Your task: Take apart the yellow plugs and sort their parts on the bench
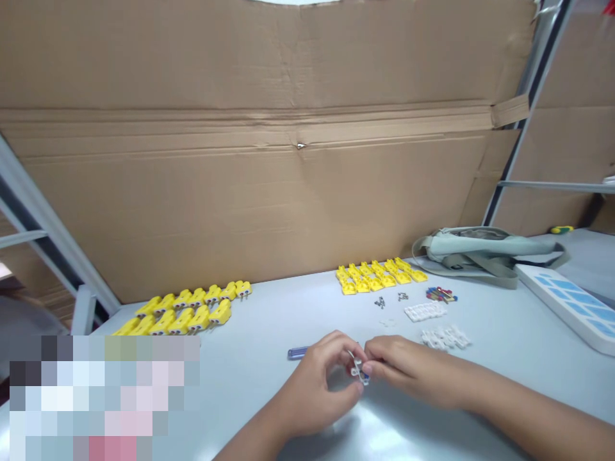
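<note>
A small white plastic part [357, 370] sits between the fingertips and thumb of my left hand [327, 378], whose fingers curve round it. My right hand [401, 365] is closed, its thumb and forefinger pressed at the right side of that part. A small blue-ended piece [366, 376] shows there under the right thumb, mostly hidden by the fingers. Just behind my left hand lies a screwdriver with a translucent blue handle [297, 353]; the hand covers the rest of it.
Yellow plugs [185, 314] line the left side. Beyond my hands are yellow plug shells [375, 276], small screws [402, 296], red and blue metal pieces [441, 294] and white plastic parts [444, 337]. A bag [485, 250] and white-blue panel [571, 304] lie right; cardboard [269, 211] stands behind.
</note>
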`<state>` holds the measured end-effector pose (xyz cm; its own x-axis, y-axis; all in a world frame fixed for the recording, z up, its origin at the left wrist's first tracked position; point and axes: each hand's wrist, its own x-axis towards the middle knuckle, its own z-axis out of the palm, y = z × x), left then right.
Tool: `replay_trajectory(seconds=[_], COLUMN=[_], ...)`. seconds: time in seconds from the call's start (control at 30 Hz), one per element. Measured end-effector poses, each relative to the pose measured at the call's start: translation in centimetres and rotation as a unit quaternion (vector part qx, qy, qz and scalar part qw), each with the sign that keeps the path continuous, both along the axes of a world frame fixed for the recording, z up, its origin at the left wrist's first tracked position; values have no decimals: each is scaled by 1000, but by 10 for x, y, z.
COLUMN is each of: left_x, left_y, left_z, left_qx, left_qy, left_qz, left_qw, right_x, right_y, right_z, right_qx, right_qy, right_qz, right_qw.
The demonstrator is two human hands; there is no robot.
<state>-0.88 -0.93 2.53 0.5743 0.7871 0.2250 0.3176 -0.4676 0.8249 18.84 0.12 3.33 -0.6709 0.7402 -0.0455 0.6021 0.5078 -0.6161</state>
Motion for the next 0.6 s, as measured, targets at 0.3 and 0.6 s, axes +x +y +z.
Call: replay_trajectory(seconds=[0.3, 0.6], left_x=[3, 8], left_y=[-3, -2], left_z=[-4, -7], left_qx=[185, 167], left_qy=[157, 177], left_qz=[42, 146], left_qw=[969, 959], right_x=[-10, -17], right_y=[-1, 0], right_z=[-9, -12], right_qx=[8, 82], right_qy=[40, 57], right_qz=[-57, -59], right_qw=[998, 993])
